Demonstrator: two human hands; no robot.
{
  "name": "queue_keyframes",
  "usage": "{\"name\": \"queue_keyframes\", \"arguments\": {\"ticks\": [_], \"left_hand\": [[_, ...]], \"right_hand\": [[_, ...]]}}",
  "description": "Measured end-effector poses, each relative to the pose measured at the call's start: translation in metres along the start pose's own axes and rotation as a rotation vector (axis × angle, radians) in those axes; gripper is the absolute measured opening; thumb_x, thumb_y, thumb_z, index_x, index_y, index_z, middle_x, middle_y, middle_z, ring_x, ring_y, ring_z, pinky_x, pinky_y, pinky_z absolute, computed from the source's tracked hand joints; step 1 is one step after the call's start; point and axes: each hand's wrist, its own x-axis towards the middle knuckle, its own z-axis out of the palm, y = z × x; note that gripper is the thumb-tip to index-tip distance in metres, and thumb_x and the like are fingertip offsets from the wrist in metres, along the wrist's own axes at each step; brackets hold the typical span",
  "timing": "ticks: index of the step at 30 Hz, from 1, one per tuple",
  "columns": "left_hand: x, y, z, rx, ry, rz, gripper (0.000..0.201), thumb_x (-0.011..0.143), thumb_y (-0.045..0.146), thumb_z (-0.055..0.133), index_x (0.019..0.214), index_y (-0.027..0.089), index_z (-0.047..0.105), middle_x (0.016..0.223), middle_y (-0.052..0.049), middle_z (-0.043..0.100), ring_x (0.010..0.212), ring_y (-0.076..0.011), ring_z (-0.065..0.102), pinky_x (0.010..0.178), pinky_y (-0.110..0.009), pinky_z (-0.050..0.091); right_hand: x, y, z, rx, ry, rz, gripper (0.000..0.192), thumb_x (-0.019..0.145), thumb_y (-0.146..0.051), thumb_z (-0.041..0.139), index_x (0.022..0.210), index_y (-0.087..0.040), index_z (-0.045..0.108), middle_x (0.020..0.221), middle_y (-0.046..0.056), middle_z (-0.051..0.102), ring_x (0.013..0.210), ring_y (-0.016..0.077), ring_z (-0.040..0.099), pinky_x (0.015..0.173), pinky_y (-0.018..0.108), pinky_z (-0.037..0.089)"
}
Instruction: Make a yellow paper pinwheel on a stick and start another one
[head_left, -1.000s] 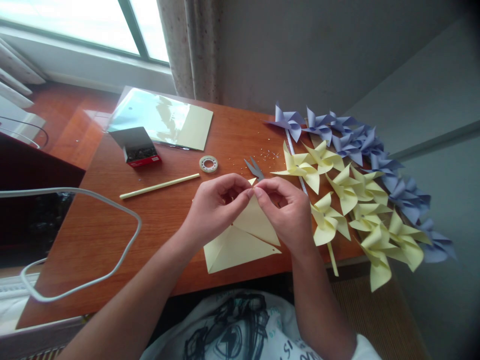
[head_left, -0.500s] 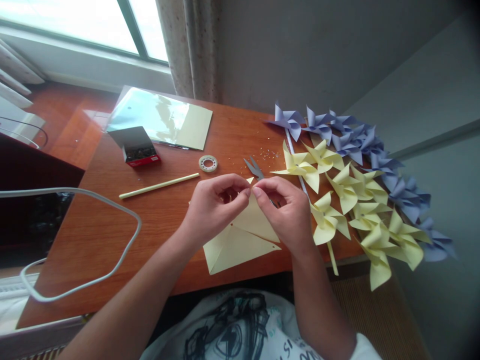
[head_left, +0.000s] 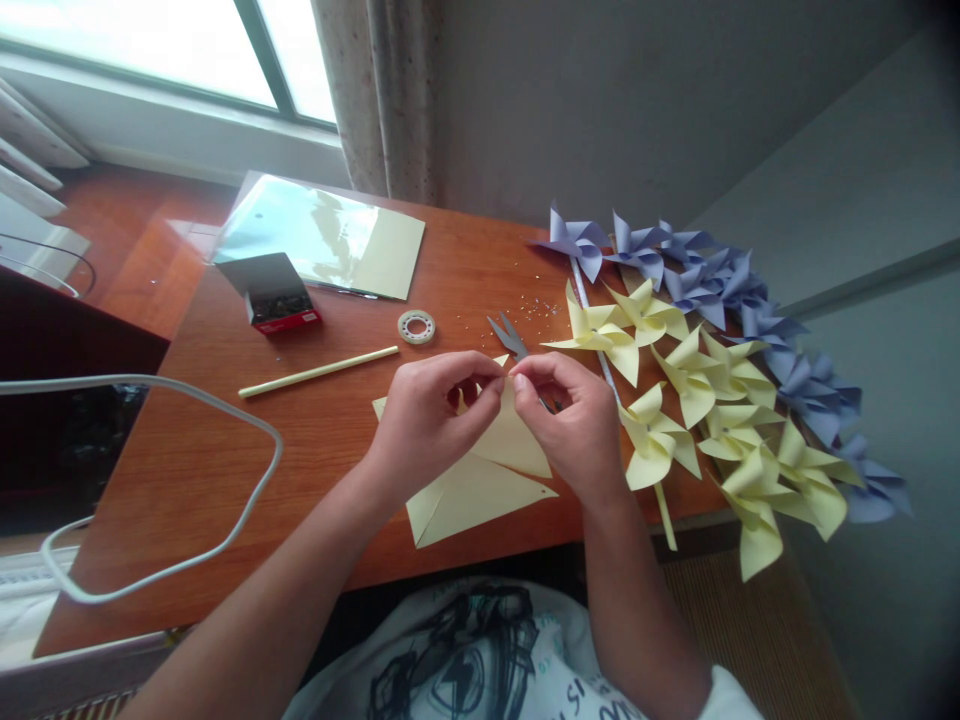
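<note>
My left hand (head_left: 431,425) and my right hand (head_left: 576,425) meet over the table, fingertips almost touching. Both are pinched around something too small to make out. Under them lies a yellow paper sheet (head_left: 465,500), slit from its corners toward the middle, with a small hole near one tip. My hands and wrists cover part of it. Just beyond the right fingertips are scissors (head_left: 511,338), blades apart, their handles mostly hidden by that hand. A thin yellow paper stick (head_left: 319,372) lies to the left of my hands.
Yellow pinwheels (head_left: 652,435) and purple pinwheels (head_left: 697,285) crowd the right side. A tape roll (head_left: 416,327), an open red-and-black box (head_left: 285,318) of small dark pieces and a plastic-sleeved paper pack (head_left: 322,235) lie beyond. A white cable (head_left: 274,460) loops at left.
My fingertips have drawn slightly apart, the right hand shifting a little to the right. The slit paper has shifted slightly, and more of its left corner shows.
</note>
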Motion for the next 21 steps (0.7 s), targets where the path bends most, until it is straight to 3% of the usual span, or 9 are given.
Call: {"name": "queue_keyframes", "arguments": {"ticks": [10,21], "left_hand": [[-0.0019,-0.0061,0.0005,-0.137,-0.010,-0.089,0.010,0.089,0.024,0.066,0.087,0.015,0.071,0.067,0.000,0.063,0.058,-0.0104,0.052,0.051,-0.021,0.038],[-0.0013,-0.0079,0.0002,-0.159,-0.029,-0.093,0.011,0.089,0.026,0.067,0.085,0.016,0.071,0.069,0.000,0.064,0.058,-0.0097,0.048,0.050,-0.021,0.037]], "right_hand": [[-0.0021,0.0001,-0.0006,0.039,0.003,0.032,0.006,0.090,-0.025,0.066,0.089,-0.022,0.071,0.087,0.002,0.073,0.080,0.0171,0.069,0.072,0.030,0.058],[-0.0019,-0.0014,-0.0009,0.021,0.014,-0.008,0.006,0.091,-0.024,0.066,0.088,-0.023,0.071,0.087,0.002,0.072,0.080,0.0171,0.068,0.072,0.030,0.058]]}}
